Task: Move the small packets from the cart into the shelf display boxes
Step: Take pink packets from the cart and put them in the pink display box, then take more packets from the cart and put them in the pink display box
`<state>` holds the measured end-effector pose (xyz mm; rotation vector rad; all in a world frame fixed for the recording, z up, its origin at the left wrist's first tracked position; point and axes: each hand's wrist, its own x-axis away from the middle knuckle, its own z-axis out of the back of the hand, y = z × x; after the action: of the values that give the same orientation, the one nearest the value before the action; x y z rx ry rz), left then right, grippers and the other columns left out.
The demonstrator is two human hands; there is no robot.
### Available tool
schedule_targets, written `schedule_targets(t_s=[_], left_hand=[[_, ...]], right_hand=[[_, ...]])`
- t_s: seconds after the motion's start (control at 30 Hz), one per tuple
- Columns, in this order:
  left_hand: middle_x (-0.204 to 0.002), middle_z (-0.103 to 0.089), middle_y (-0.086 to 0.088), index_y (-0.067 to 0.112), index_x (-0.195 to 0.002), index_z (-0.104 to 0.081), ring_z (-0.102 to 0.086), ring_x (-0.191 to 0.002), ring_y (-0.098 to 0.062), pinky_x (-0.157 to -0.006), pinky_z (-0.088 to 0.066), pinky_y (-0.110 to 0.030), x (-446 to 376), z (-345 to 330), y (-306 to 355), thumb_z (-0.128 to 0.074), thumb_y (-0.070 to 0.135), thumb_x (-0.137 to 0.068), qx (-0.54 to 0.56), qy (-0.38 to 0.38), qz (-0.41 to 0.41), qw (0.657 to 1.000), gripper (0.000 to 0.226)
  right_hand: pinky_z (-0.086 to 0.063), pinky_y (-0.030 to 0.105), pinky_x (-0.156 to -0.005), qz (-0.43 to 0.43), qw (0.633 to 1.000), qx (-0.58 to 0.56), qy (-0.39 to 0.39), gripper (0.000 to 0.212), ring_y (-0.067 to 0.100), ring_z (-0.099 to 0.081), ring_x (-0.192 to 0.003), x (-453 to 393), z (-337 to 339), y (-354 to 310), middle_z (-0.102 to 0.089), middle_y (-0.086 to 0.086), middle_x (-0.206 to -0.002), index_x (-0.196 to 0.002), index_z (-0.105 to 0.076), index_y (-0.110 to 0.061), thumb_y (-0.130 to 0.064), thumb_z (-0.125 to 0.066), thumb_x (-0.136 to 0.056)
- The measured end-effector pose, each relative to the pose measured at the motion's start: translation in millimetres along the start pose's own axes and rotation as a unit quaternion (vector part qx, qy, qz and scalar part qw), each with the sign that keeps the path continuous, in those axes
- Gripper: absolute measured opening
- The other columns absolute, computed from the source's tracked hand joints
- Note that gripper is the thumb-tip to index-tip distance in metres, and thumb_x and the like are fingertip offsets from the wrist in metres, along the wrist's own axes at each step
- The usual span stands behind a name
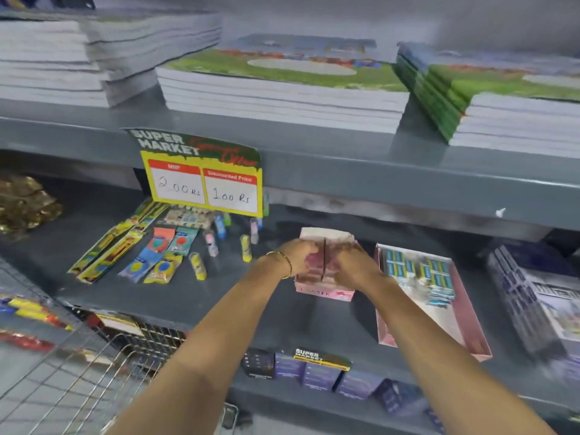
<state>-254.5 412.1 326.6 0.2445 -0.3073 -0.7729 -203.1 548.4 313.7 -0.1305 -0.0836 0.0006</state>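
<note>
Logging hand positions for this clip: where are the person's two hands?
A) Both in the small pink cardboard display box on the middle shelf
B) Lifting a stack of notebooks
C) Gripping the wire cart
A: the left hand and right hand meet over pink packets inside the small pink cardboard display box.

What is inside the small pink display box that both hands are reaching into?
The pink display box holds pinkish packets, pressed between the left hand and right hand. The hands cover most of them, so their count and print stay hidden.
</note>
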Motion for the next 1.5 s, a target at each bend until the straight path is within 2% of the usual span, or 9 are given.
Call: schedule_targets(t_s=[0.17, 0.23, 0.37, 0.47, 0.6, 0.77, 1.0, 1.3, 1.5], left_hand=[[-0.153, -0.024, -0.01, 0.01, -0.14, -0.027, -0.028, -0.137, -0.026, -0.113, -0.022, -0.03, 13, -14, -8, -0.055, 0.002, -0.085, 0.038, 0.059, 0.041, 0.997, 0.062], [-0.155, -0.014, -0.01, 0.006, -0.141, -0.02, -0.014, -0.142, -0.023, -0.117, -0.009, -0.03, 30, -15, -14, -0.061, 0.012, -0.084, 0.063, 0.12, 0.031, 0.99, 0.071], [-0.15, -0.028, -0.012, 0.006, -0.138, -0.029, -0.023, -0.14, -0.022, -0.114, -0.021, -0.029, 108, -31, -49, -0.061, 0.019, -0.085, 0.136, 0.313, 0.094, 0.935, 0.063], [-0.151, -0.029, -0.01, 0.009, -0.138, -0.03, -0.023, -0.14, -0.02, -0.111, -0.026, -0.028, 193, -55, -87, -0.062, 0.017, -0.084, 0.173, 0.379, 0.193, 0.888, 0.064], [-0.154, -0.017, -0.011, 0.007, -0.141, -0.02, -0.013, -0.143, -0.024, -0.112, -0.026, -0.036, 308, -123, -146, -0.062, 0.018, -0.084, 0.185, 0.327, 0.35, 0.858, 0.072], [-0.155, 0.002, -0.015, 0.004, -0.142, 0.001, -0.002, -0.144, -0.026, -0.118, -0.01, -0.034, 418, -243, -200, -0.066, 0.031, -0.081, 0.206, 0.186, 0.522, 0.806, 0.095], [-0.154, 0.014, -0.018, 0.0, -0.14, 0.011, 0.01, -0.142, -0.031, -0.12, -0.002, -0.039, 468, -386, -225, -0.072, 0.038, -0.072, 0.252, -0.017, 0.547, 0.798, 0.114], [-0.15, 0.022, -0.011, 0.005, -0.132, 0.028, 0.013, -0.14, -0.025, -0.109, 0.009, -0.037, 462, -464, -238, -0.073, 0.03, -0.071, 0.209, -0.048, 0.517, 0.829, 0.12], [-0.155, 0.0, -0.011, 0.01, -0.141, 0.012, -0.01, -0.142, -0.028, -0.115, -0.02, -0.04, 461, -454, -236, -0.07, 0.023, -0.071, 0.276, 0.028, 0.543, 0.793, 0.108]], right_hand=[[-0.041, 0.033, -0.106, -0.024, 0.999, -0.011, -0.034, 0.049, 0.032, -0.047, -0.125, 4, 8, -9, -0.051, 0.018, -0.135, -0.128, -0.05, -0.003, -0.006, -0.061, -0.081], [-0.032, 0.034, -0.111, -0.012, 0.999, -0.034, 0.007, 0.057, 0.032, -0.039, -0.133, 10, 15, -22, -0.043, 0.019, -0.144, -0.136, -0.041, -0.002, -0.002, -0.057, -0.081], [-0.024, 0.031, -0.116, 0.095, 0.978, -0.129, 0.134, 0.061, 0.028, -0.039, -0.137, 31, 5, -90, -0.043, 0.016, -0.146, -0.138, -0.041, -0.001, 0.006, -0.056, -0.079], [-0.023, 0.033, -0.113, 0.206, 0.959, -0.164, 0.105, 0.059, 0.03, -0.044, -0.134, 49, -32, -163, -0.048, 0.015, -0.143, -0.135, -0.048, -0.003, 0.007, -0.059, -0.078], [-0.019, 0.029, -0.116, 0.366, 0.921, -0.128, -0.036, 0.056, 0.031, -0.047, -0.132, 67, -106, -263, -0.049, 0.018, -0.142, -0.133, -0.048, 0.0, 0.005, -0.06, -0.078], [-0.009, 0.031, -0.119, 0.441, 0.855, 0.025, -0.271, 0.068, 0.019, -0.012, -0.147, 65, -220, -361, -0.013, 0.008, -0.16, -0.149, -0.014, -0.008, -0.017, -0.052, -0.092], [-0.011, 0.045, -0.122, 0.55, 0.721, 0.291, -0.306, 0.068, 0.033, 0.003, -0.147, 57, -359, -414, 0.0, 0.02, -0.159, -0.148, -0.004, 0.001, 0.007, -0.042, -0.091], [-0.007, 0.043, -0.121, 0.541, 0.74, 0.327, -0.231, 0.081, 0.037, 0.003, -0.146, 61, -433, -403, 0.004, 0.025, -0.157, -0.145, 0.01, 0.004, 0.005, -0.049, -0.089], [-0.023, 0.041, -0.12, 0.528, 0.761, 0.287, -0.245, 0.1, 0.035, -0.022, -0.142, 64, -416, -412, -0.021, 0.023, -0.154, -0.147, -0.007, 0.002, -0.015, -0.075, -0.075]])
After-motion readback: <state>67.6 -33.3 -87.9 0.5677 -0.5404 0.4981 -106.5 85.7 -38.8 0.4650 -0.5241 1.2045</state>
